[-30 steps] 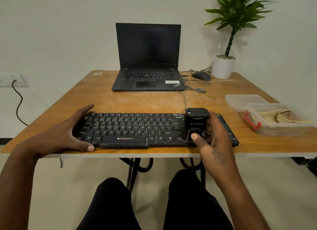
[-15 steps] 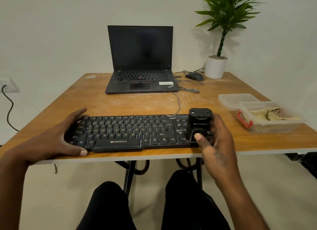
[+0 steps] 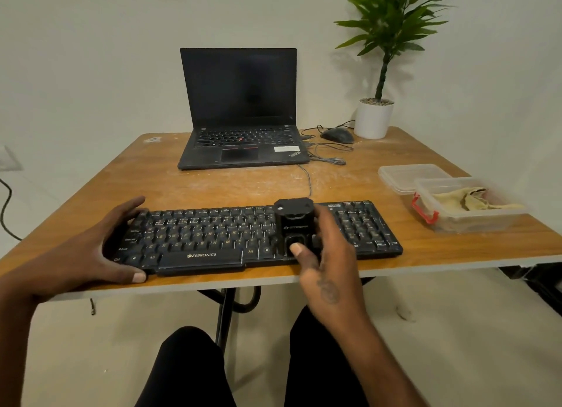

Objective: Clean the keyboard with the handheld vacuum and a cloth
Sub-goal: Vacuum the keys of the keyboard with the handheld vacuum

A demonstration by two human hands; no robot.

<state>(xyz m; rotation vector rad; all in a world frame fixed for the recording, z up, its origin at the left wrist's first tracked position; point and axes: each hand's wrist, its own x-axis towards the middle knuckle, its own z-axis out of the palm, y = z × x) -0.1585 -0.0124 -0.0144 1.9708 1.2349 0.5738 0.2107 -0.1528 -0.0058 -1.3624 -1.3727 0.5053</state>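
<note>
A black keyboard (image 3: 213, 233) lies along the near edge of the wooden table (image 3: 243, 184). My left hand (image 3: 91, 248) grips its left end, thumb on the front edge. My right hand (image 3: 328, 254) holds a small black handheld vacuum (image 3: 295, 221) upright on the keys, between the letter block and the number pad, with the thumb on its front. A yellowish cloth (image 3: 474, 201) lies crumpled in a clear plastic box (image 3: 456, 221) at the right of the table.
An open black laptop (image 3: 240, 114) stands at the back centre, with a mouse (image 3: 337, 135) and loose cables beside it. A potted plant (image 3: 374, 117) fills the back right corner. The box's clear lid (image 3: 404, 175) lies behind the box. My knees are under the table.
The vacuum in my right hand has slid left along the keyboard, off the right end toward the middle. My left hand stays on the keyboard's left end. The view has shifted.
</note>
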